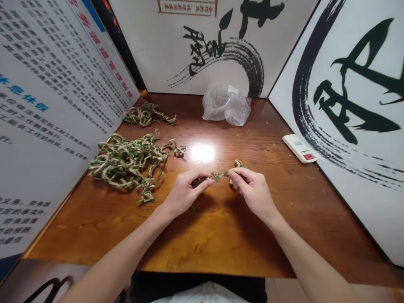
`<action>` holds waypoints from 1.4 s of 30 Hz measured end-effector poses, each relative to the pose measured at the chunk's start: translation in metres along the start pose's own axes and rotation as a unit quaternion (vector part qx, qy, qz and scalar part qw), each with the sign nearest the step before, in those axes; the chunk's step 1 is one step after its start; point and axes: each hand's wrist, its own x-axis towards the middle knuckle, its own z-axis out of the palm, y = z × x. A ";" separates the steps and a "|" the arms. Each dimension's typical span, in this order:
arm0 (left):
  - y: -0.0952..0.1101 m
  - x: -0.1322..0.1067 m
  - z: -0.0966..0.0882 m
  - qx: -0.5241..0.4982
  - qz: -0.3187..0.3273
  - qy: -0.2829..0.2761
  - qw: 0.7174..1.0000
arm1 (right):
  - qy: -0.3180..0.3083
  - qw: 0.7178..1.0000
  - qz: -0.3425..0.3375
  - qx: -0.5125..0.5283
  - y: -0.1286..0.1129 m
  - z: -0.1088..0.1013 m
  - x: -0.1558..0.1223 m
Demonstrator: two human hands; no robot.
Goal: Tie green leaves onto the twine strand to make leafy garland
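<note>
Between my two hands, just above the table, a length of twine with green leaves forms a small loop or knot. My left hand pinches it from the left, thumb and forefinger closed. From the other side my right hand grips the twine near a green leaf, fingers closed. Part of the twine shows beyond the right fingers, and what lies inside both palms is hidden. Left of my hands is a large tangled heap of leafy twine, with a smaller bundle of leafy twine behind it.
A crumpled clear plastic bag lies at the back of the brown wooden table. On the right is a white device with a red label. Printed panels stand upright along the left, back and right sides.
</note>
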 end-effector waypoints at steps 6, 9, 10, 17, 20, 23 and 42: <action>-0.001 0.000 0.002 0.015 0.009 -0.013 1.000 | 0.028 0.999 0.040 0.000 0.000 -0.003 0.002; -0.003 -0.002 0.001 0.026 -0.001 -0.018 0.999 | 0.027 0.999 0.031 -0.026 0.001 -0.004 0.002; -0.005 -0.003 0.001 0.028 -0.008 -0.020 0.999 | 0.026 0.999 0.025 -0.031 0.001 -0.004 0.002; -0.013 -0.003 -0.003 0.057 -0.041 0.007 0.998 | 0.041 0.999 0.030 -0.012 0.003 -0.010 0.007; -0.012 -0.002 -0.004 0.065 -0.019 0.021 0.997 | 0.045 0.998 0.043 -0.019 0.002 -0.014 0.010; -0.010 -0.001 -0.005 0.062 -0.025 0.037 0.997 | 0.049 0.995 0.042 -0.077 0.002 -0.019 0.012; -0.003 -0.001 -0.005 -0.012 0.036 0.001 0.999 | -0.048 0.945 -0.242 -0.215 -0.011 -0.014 0.004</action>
